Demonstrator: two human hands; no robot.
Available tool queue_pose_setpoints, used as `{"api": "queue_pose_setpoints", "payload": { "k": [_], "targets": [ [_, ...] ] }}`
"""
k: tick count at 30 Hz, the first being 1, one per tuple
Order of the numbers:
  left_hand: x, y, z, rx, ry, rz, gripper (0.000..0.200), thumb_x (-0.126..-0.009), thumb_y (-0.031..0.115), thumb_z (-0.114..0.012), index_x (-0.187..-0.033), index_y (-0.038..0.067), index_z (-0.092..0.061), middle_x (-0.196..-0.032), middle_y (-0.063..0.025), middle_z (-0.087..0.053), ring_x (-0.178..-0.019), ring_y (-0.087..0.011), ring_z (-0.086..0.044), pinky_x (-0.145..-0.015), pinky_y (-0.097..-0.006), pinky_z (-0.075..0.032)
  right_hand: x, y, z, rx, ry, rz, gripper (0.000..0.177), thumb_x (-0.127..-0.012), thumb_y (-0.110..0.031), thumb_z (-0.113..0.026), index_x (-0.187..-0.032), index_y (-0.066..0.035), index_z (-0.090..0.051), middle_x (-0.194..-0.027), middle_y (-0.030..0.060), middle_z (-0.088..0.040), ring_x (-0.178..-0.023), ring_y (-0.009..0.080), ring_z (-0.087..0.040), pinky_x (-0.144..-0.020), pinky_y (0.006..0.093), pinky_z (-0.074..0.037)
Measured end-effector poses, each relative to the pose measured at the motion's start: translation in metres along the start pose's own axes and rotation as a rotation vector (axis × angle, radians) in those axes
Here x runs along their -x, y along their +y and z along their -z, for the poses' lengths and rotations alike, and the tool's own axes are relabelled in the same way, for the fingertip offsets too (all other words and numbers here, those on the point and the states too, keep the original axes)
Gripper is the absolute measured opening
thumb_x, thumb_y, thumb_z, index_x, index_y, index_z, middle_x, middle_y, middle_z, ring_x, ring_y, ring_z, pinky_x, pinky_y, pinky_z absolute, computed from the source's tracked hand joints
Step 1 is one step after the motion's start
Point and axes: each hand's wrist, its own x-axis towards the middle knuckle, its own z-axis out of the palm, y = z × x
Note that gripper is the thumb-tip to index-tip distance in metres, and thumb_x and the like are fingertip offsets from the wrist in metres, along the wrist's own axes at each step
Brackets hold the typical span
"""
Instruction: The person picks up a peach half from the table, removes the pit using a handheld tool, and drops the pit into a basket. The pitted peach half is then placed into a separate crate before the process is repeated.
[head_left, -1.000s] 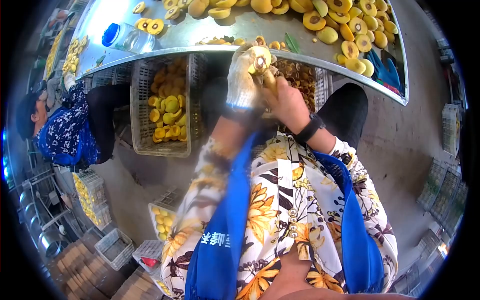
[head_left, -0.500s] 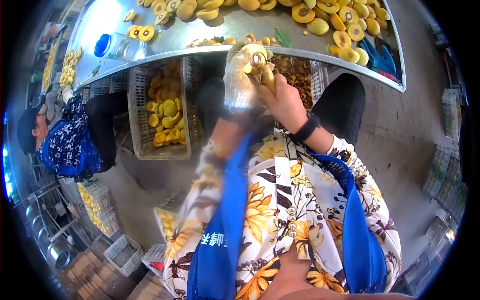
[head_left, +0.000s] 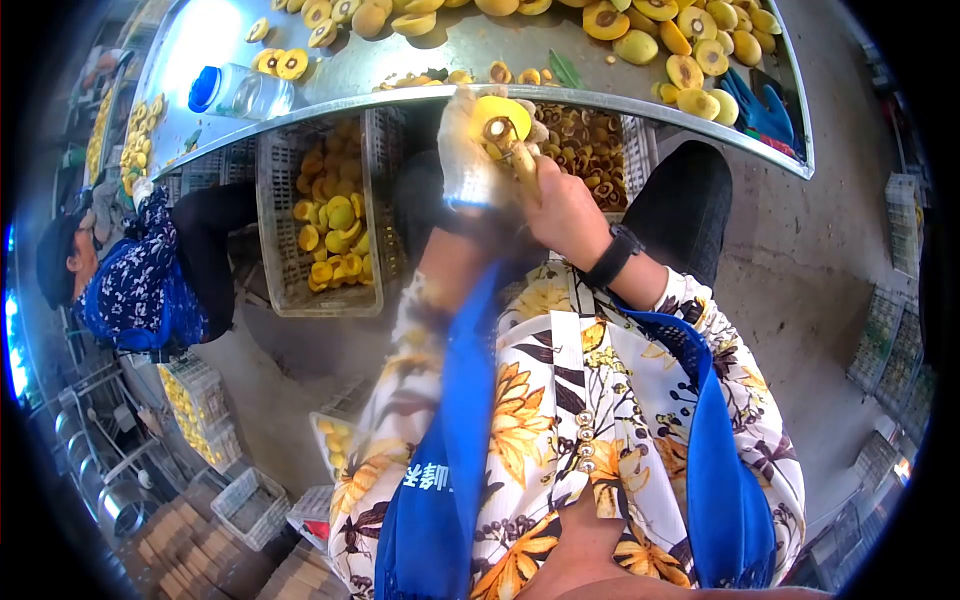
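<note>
My left hand, in a pale knitted glove, is wrapped round a halved yellow fruit just below the table's front edge. The cut face with its brown centre is turned up. My bare right hand, with a black band at the wrist, grips the handle of a small tool. The tool's tip lies against the fruit's centre and is too small to make out. Below both hands, a crate of brown-centred pieces stands under the table edge.
The metal table holds many halved fruits, a bottle with a blue cap and a blue glove. A crate of yellow halves stands at the left. Further left, a co-worker sits at the table.
The fruit's cut face has tilted and now shows more fully. My left hand has moved slightly left, and the tool has shifted a little with my right hand.
</note>
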Motion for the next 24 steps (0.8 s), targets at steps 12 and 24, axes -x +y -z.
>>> {"api": "queue_pose_setpoints", "payload": {
  "k": [12,24],
  "targets": [
    [0.002,-0.005,-0.018,0.029,-0.072,-0.114,0.043,-0.091,0.046,-0.044,-0.101,0.006,-0.052,-0.091,-0.0162,-0.061,-0.073,-0.0274,-0.062,-0.059,-0.0336,-0.052,-0.003,-0.005,0.002,0.012,0.124,-0.087,0.025,-0.081,-0.016,-0.055,-0.088,0.004,-0.042,-0.069,0.0292,-0.056,-0.070,0.0466,-0.055,-0.061,0.0507,-0.044],
    [-0.003,0.005,-0.010,-0.083,-0.120,0.028,0.032,-0.094,0.034,-0.042,-0.097,0.004,-0.051,-0.079,-0.0120,-0.060,-0.061,-0.0217,-0.059,-0.052,-0.0296,-0.049,0.001,0.004,0.001,-0.080,0.003,-0.059,0.022,-0.082,-0.014,-0.056,-0.092,0.004,-0.049,-0.070,0.0239,-0.059,-0.065,0.0392,-0.060,-0.060,0.0432,-0.047]
  ]
}}
